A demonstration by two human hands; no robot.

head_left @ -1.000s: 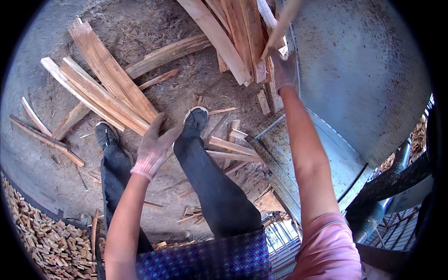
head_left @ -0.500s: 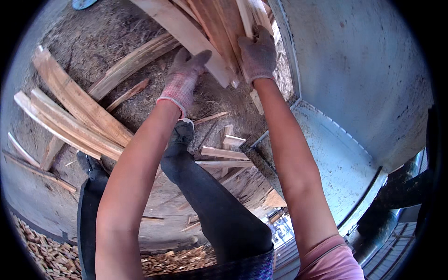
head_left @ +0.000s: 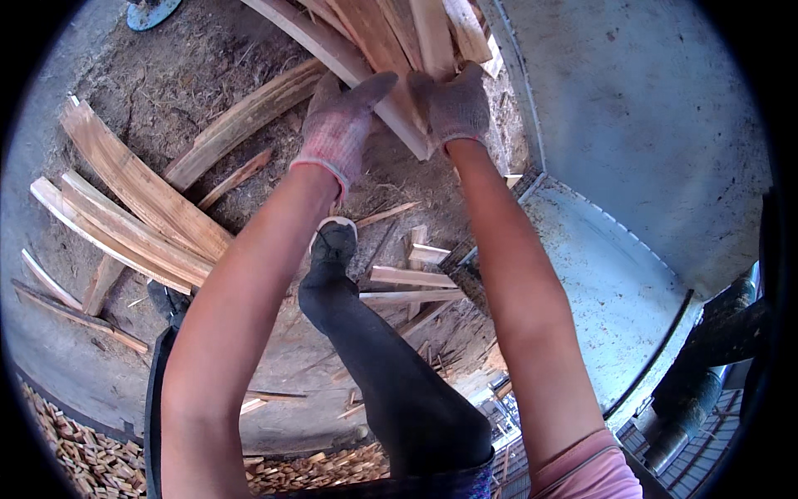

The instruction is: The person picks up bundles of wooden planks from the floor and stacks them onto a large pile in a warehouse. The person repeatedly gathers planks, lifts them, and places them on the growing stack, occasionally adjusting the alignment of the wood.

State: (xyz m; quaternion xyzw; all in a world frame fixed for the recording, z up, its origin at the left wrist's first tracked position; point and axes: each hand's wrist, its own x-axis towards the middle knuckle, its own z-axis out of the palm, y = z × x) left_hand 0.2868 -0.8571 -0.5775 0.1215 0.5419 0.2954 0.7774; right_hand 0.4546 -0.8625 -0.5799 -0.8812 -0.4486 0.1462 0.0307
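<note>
Long, rough-sawn wooden boards (head_left: 366, 41) fan out at the top of the view, their near ends between my hands. My left hand (head_left: 339, 125), in a greyish-pink knit glove, is closed on the outer left board, its thumb along the face and its fingers mostly hidden beneath. On the right side of the bundle, my right hand (head_left: 457, 106), in a matching glove, is closed round the board ends. The hands are close together, and the boards' far ends run out of the picture.
Loose curved slabs (head_left: 141, 183) lie on the dirt floor at left, with thin offcuts (head_left: 411, 276) near my foot. A pale metal panel and ledge (head_left: 598, 274) stand at right. Small wood pieces (head_left: 83, 441) are heaped at lower left. A blue round base (head_left: 154, 12) shows at upper left.
My left hand has shifted slightly right and closed in on the board. My right hand has moved a little down and left along the boards. The view has shifted slightly.
</note>
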